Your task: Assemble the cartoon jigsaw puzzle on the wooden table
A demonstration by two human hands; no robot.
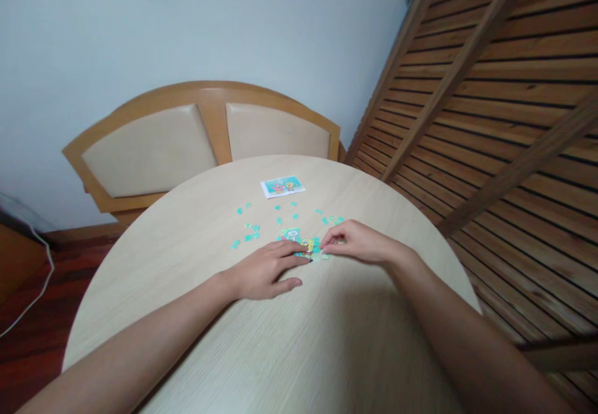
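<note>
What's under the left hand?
The left hand rests palm down on the table, fingers over the near part of the partly joined puzzle. Pieces show beyond it; whatever lies right beneath is covered, so I can't tell.

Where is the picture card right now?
In the head view, the picture card lies centrally on the far side of the table, just beyond the loose puzzle pieces.

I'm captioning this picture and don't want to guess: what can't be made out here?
Head view: the part of the puzzle section covered by the left hand.
Head view: whether the right hand pinches a piece; its fingertips show too small.
Head view: the print on the loose pieces, too small.
Head view: where the white cord leads, cut off by the left edge.
</note>
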